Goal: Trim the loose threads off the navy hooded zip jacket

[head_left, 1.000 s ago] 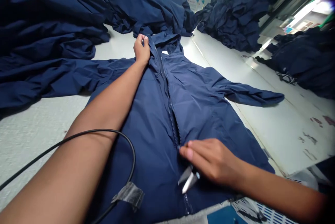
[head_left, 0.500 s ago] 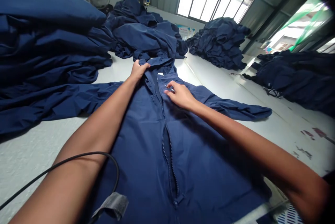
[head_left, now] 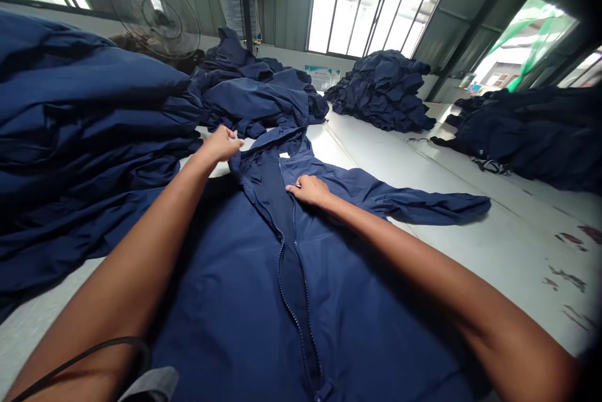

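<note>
A navy blue zip jacket (head_left: pixel 226 276) lies front up before me, its collar away from me. The front zipper (head_left: pixel 282 264) is parted from the neck down, with the slider low near the bottom of the view. At the left side of the collar (head_left: pixel 268 142) is my left hand (head_left: pixel 223 143), thumb and fingers apart and nothing visible between them. My right hand (head_left: pixel 308 190) is closed at the right zipper edge, below the white neck label (head_left: pixel 284 155). A small thin metal tool shows between its thumb and fingers, mostly hidden.
Navy garments are heaped at the left (head_left: pixel 94 113), and further piles stand at the back (head_left: pixel 263 88), back right (head_left: pixel 380 88) and right (head_left: pixel 536 132) of the white table (head_left: pixel 446 163). A fan (head_left: pixel 160 16) stands behind. A black cable (head_left: pixel 84 358) crosses my left forearm.
My left hand has let go of the collar and moved left. The jacket's front has spread wider at the zipper. The view has tilted up, bringing in a red sign.
</note>
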Motion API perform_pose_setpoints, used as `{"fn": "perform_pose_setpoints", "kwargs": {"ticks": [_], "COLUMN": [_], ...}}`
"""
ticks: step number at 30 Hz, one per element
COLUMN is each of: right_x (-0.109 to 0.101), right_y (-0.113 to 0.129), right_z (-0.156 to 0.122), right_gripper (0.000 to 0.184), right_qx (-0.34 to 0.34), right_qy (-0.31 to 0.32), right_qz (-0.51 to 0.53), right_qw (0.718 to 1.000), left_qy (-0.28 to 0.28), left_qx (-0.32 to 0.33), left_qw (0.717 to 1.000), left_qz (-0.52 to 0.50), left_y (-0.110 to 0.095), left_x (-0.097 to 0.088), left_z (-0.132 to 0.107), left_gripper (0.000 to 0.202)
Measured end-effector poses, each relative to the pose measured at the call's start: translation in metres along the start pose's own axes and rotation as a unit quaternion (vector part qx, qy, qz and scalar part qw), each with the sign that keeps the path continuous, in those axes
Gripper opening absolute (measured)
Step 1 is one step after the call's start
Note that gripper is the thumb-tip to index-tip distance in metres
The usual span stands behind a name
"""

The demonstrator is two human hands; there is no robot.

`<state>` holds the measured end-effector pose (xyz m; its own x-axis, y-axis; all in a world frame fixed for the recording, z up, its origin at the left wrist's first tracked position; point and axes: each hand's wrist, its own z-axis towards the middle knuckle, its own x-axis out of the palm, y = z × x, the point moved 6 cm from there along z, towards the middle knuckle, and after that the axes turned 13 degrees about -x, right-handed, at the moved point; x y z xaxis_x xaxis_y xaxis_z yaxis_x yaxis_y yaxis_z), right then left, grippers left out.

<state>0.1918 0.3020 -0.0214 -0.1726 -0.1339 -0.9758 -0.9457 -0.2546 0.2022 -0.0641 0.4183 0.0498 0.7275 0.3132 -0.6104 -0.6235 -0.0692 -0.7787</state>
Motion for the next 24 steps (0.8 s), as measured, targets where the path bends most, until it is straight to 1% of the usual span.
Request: {"fn": "perform_pose_setpoints", "kwargs": {"ticks": [2, 3, 4, 6, 9, 12, 15, 17, 19, 22, 24], "right_x": [0.0, -0.001, -0.001, -0.004, -0.01, -0.013, -0.013, -0.011, -0.01, -0.012, -0.018], "right_y": [0.004, 0.008, 0.013, 0.024, 0.033, 0.033, 0.029, 0.024, 0.016, -0.003, -0.023], "right_z": [0.001, 0.001, 0.002, 0.002, 0.0, -0.001, 0.0, 0.002, 0.001, -0.007, -0.017], "right_gripper": [0.038, 0.038, 0.038, 0.039, 0.039, 0.038, 0.038, 0.038, 0.036, 0.033, 0.031], "right_qx": [0.005, 0.008, 0.008, 0.006, -0.003, -0.011, -0.005, 0.0, 0.002, 0.004, 0.013], "right_qy": [0.005, 0.007, 0.009, 0.016, 0.041, 0.075, 0.083, 0.079, 0.077, 0.053, 0.002], "right_qz": [-0.005, -0.008, -0.011, -0.017, -0.022, -0.012, 0.019, 0.063, 0.128, 0.25, 0.325], "right_qw": [1.0, 1.0, 1.0, 1.0, 0.999, 0.997, 0.996, 0.995, 0.989, 0.967, 0.946], "left_qy": [0.052, 0.069, 0.08, 0.097, 0.11, 0.097, 0.067, 0.058, 0.057, 0.054, 0.056], "left_qx": [-0.034, -0.045, -0.05, -0.053, -0.045, -0.028, -0.008, 0.002, 0.004, -0.009, -0.028], "left_qw": [0.992, 0.985, 0.978, 0.964, 0.953, 0.954, 0.963, 0.969, 0.975, 0.985, 0.992], "left_qz": [0.106, 0.15, 0.187, 0.241, 0.279, 0.281, 0.261, 0.242, 0.216, 0.161, 0.112], "left_y": [0.009, 0.013, 0.016, 0.022, 0.029, 0.035, 0.04, 0.044, 0.047, 0.051, 0.053], "left_x": [0.01, 0.014, 0.018, 0.024, 0.029, 0.03, 0.032, 0.033, 0.033, 0.03, 0.025], "left_z": [-0.018, -0.028, -0.038, -0.053, -0.068, -0.08, -0.092, -0.099, -0.101, -0.095, -0.085], "left_gripper": [0.053, 0.057, 0.057, 0.05, 0.045, 0.045, 0.047, 0.047, 0.045, 0.042, 0.04]}}
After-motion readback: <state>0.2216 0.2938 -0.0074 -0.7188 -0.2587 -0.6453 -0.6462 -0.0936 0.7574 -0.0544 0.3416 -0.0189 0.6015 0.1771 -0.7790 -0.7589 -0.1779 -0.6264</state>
